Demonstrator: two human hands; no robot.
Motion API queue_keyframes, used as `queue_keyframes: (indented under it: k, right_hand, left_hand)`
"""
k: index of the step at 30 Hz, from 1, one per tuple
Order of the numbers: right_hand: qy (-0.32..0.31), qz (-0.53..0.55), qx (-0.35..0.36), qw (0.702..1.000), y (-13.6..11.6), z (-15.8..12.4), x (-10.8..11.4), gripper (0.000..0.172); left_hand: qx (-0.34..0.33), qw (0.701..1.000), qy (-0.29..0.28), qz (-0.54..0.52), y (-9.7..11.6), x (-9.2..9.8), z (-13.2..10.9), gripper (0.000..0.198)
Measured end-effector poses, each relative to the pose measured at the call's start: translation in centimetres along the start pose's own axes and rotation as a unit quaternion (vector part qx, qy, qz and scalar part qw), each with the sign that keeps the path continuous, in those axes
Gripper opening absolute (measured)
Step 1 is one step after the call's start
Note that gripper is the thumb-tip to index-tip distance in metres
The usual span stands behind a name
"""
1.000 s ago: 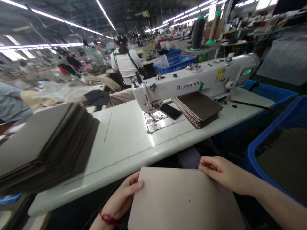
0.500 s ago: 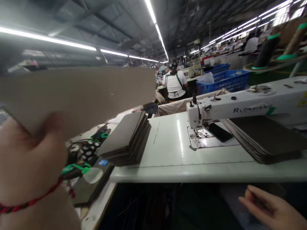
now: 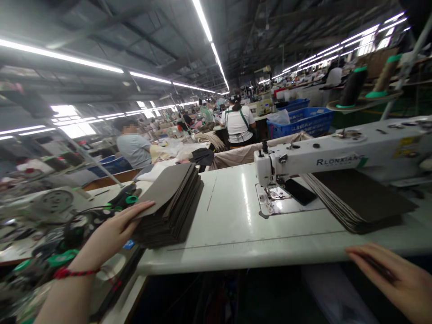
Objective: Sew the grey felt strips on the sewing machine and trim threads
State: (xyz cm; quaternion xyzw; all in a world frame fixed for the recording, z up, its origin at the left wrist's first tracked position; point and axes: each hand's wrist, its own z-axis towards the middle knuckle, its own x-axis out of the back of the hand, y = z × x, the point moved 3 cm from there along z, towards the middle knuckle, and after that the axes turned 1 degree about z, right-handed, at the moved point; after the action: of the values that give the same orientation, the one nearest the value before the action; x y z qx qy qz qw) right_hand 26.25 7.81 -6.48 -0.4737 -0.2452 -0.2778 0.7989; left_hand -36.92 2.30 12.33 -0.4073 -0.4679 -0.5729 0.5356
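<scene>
My left hand [image 3: 118, 231], a red and black cord round its wrist, is at the near left corner of a stack of grey-brown flat panels [image 3: 172, 189]. Its fingers lie over the top panel and the thumb is below, pinching that corner. The panel's near edge is slightly raised from the stack. My right hand [image 3: 388, 274] is closed by the table's front edge, around a thin dark object [image 3: 383, 270] mostly hidden in the palm. A second stack of dark panels [image 3: 364, 193] lies under the arm of the white sewing machine [image 3: 313, 157].
A black phone [image 3: 299, 191] lies beside the needle plate on the pale sewing table [image 3: 229, 216]. Green-capped thread cones and dark cloth crowd the left side. Blue crates [image 3: 303, 123] stand behind. One co-worker [image 3: 238, 121] sits ahead, another [image 3: 133, 144] to the left.
The large panel held up by my left hand is now down on the left stack, with the hand at its corner. My right hand has come up slightly towards the table edge.
</scene>
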Motion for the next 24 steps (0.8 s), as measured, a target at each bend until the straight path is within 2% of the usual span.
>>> queue_keyframes:
  k: [3,5,6,8,11,13,15,17,19,21,24]
  right_hand:
    - [-0.04,-0.035,-0.008,0.999,-0.4,1.9,1.6,0.036]
    - [-0.064,-0.017,-0.01,0.998,-1.5,2.9,1.1,0.032]
    - [-0.089,0.004,-0.013,0.996,-2.2,3.4,0.3,0.029]
    - [-0.133,0.057,-0.027,0.989,-3.2,4.4,-2.2,0.027]
    - [-0.142,0.129,-0.053,0.98,-3.6,5.8,-6.1,0.029]
    - [-0.112,0.155,-0.065,0.979,-3.2,6.5,-7.9,0.028]
    - [-0.079,0.162,-0.074,0.981,-2.7,6.8,-8.8,0.028]
    - [-0.062,0.159,-0.076,0.982,-2.3,6.6,-9.0,0.028]
    - [-0.06,0.154,-0.072,0.984,-2.3,6.3,-8.8,0.028]
    - [-0.06,0.152,-0.067,0.984,-2.5,6.0,-8.6,0.028]
    - [-0.064,0.151,-0.067,0.984,-3.0,5.9,-8.4,0.029]
  left_hand:
    - [-0.037,0.999,0.028,0.005,2.6,0.7,-0.4,0.057]
    - [-0.055,0.995,0.083,-0.029,5.9,0.2,-0.8,0.061]
    - [-0.056,0.99,0.114,-0.068,8.0,-0.5,-0.9,0.055]
    - [-0.031,0.968,0.152,-0.199,12.9,-3.3,-0.5,0.025]
    - [-0.082,0.937,0.06,-0.333,21.0,-9.8,2.6,0.017]
    - [-0.066,0.909,0.092,-0.402,24.6,-13.1,6.1,0.016]
    - [-0.053,0.895,0.143,-0.419,27.0,-14.9,9.8,0.019]
    - [-0.05,0.883,0.189,-0.426,28.7,-15.2,13.0,0.02]
    - [-0.054,0.874,0.226,-0.427,30.2,-14.6,15.2,0.02]
    - [-0.061,0.869,0.249,-0.422,31.7,-13.9,16.6,0.018]
    - [-0.067,0.871,0.256,-0.414,33.0,-13.1,17.7,0.012]
